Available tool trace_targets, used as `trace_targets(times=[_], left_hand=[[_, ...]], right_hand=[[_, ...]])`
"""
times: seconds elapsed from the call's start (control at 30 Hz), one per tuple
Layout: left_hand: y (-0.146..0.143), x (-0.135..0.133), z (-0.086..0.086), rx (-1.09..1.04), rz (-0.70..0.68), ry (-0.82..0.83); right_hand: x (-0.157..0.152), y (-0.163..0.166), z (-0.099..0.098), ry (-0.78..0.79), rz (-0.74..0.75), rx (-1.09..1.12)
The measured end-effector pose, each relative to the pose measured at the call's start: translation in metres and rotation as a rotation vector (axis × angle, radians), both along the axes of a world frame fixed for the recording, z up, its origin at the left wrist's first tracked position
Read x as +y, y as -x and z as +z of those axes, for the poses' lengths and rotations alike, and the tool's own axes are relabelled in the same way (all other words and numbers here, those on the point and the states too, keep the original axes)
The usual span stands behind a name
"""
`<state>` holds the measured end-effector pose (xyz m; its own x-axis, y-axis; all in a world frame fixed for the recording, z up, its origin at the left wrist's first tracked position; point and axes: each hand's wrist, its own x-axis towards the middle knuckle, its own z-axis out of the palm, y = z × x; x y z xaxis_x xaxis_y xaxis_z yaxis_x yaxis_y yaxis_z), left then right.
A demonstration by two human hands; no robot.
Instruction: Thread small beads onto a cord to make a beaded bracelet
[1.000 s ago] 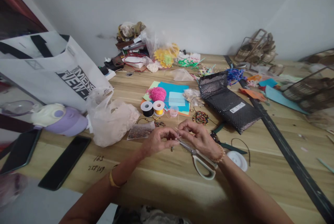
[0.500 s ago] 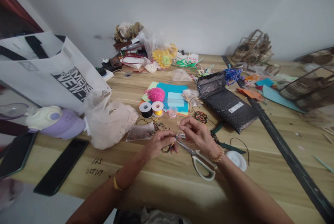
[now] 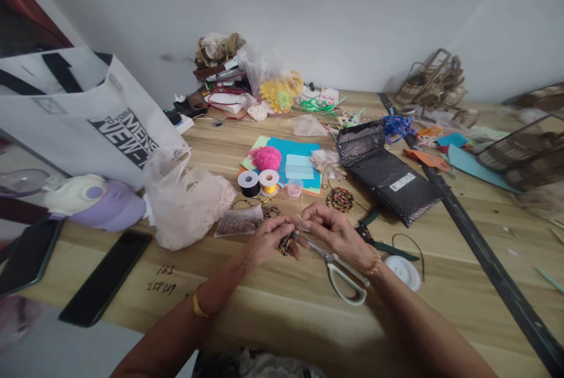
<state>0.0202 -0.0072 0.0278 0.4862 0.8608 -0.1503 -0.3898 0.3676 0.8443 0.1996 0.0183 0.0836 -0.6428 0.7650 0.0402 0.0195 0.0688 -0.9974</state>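
My left hand (image 3: 277,236) is closed on a string of small multicoloured beads (image 3: 287,243), which hangs in a loop below the thumb. Close beside it, my right hand (image 3: 332,230) pinches a thin pale thread (image 3: 300,217) between thumb and forefinger. The fingertips of both hands nearly meet. White-handled scissors (image 3: 346,284) lie on the table under the hands, blades partly hidden by the right hand. Just beyond the right hand sits a coil of coloured beads (image 3: 340,199). A clear bag of beads (image 3: 239,221) lies left of the left hand.
Black and yellow thread spools (image 3: 249,184) stand before pink yarn (image 3: 268,158) on coloured paper. A black bubble mailer (image 3: 388,178), dark green-handled pliers (image 3: 394,250) and a white spool (image 3: 402,273) are at right. A plastic bag (image 3: 187,207) and phone (image 3: 106,278) are at left.
My right hand has come down and closer to the left hand. More of the bead loop shows below my left fingers. The whole view has shifted slightly.
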Motion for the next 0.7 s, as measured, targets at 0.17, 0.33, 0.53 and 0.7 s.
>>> trace_targets(times=[0.17,0.33,0.53,0.7], left_hand=[[0.0,-0.001,0.001,0.071,0.016,-0.058],[0.001,-0.003,0.006,0.225,0.023,-0.089],[0.006,-0.001,0.007,0.329,0.028,-0.102],[0.006,-0.001,0.014,0.354,0.049,-0.113]], right_hand=[[0.0,0.001,-0.01,0.036,0.055,0.017],[0.004,-0.002,-0.015,-0.131,-0.031,-0.206],[0.007,-0.003,-0.017,-0.151,-0.032,-0.213],[0.009,-0.003,-0.021,-0.113,-0.019,-0.194]])
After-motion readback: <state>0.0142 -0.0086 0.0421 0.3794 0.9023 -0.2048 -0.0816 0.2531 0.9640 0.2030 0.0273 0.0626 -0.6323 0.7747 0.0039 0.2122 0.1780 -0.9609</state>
